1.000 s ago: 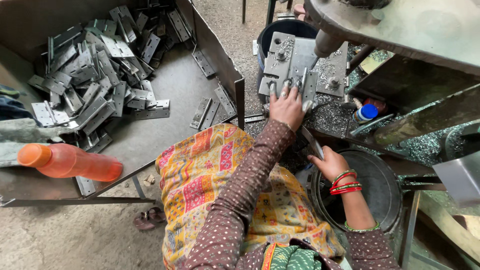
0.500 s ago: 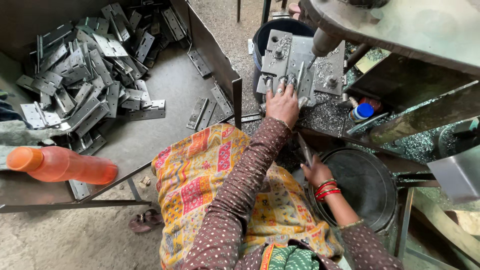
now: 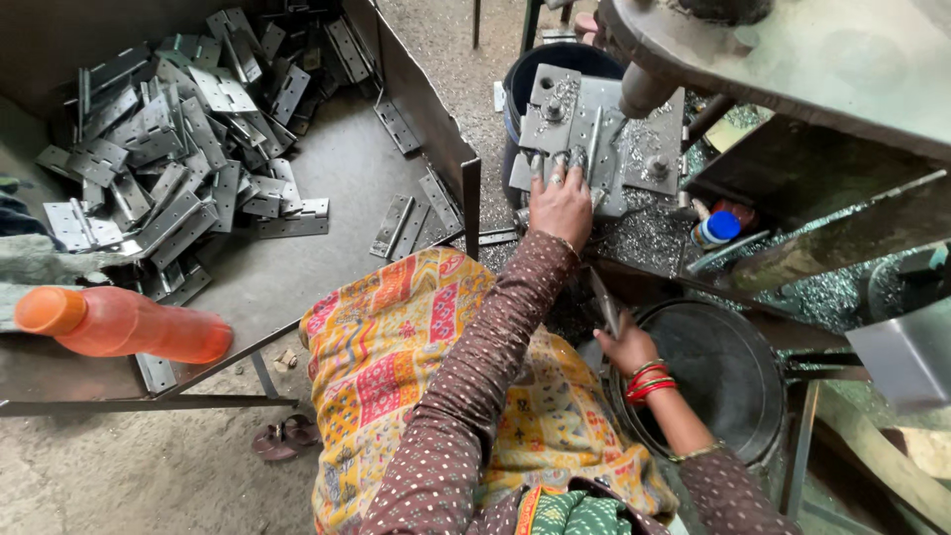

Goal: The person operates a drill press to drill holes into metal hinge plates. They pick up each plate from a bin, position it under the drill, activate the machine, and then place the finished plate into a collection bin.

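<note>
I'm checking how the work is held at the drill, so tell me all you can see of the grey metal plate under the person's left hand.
The grey metal plate is a flat, dull steel block lying level on the machine bed beneath the drill spindle. Bolt-like fittings stand on it, and shiny metal shavings are scattered over and around it. A narrow metal strip lies along its middle. The left hand rests fingers-down on its near edge. A dark bucket stands behind it.
</note>
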